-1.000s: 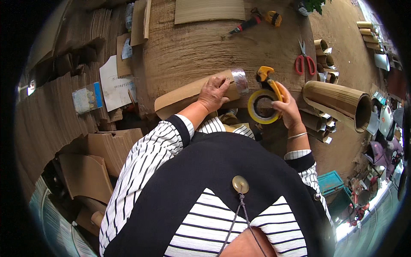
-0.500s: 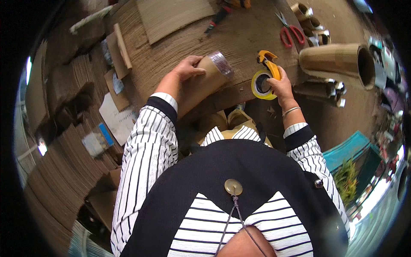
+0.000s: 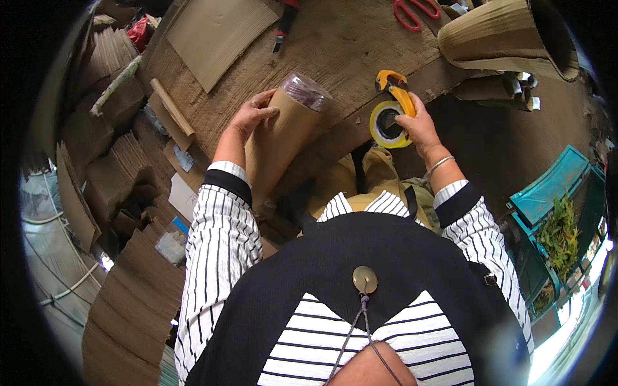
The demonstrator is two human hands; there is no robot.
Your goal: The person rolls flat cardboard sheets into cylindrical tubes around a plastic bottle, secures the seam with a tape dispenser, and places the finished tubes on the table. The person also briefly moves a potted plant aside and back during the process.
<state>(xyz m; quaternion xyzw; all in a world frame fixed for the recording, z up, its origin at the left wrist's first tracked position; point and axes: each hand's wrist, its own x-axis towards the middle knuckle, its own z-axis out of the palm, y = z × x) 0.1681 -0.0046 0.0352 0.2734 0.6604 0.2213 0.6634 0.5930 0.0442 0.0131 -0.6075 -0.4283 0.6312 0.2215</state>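
My left hand (image 3: 254, 116) grips the side of a brown cardboard tube (image 3: 286, 132) near its far end. That end is covered with clear, shiny plastic (image 3: 306, 91), and the tube slants down toward my lap. In my right hand (image 3: 418, 128) is a yellow tape dispenser (image 3: 402, 100), its fingers wrapped round the handle. A roll of tape with a yellow rim (image 3: 380, 121) sits on the dispenser. The dispenser is apart from the tube, to its right, over the near edge of the wooden table (image 3: 360, 61).
A flat cardboard sheet (image 3: 222, 38) and a red-and-black cutter (image 3: 284, 29) lie on the table. Red-handled scissors (image 3: 407, 16) are at the far edge, by a large cardboard tube (image 3: 496, 38). Stacked cardboard (image 3: 132, 302) fills the left. A teal crate (image 3: 553, 183) with plants stands right.
My view has shifted, so the table things appear higher up. The tube now stands a little steeper, with its plastic-covered end farther left. Both hands keep their holds.
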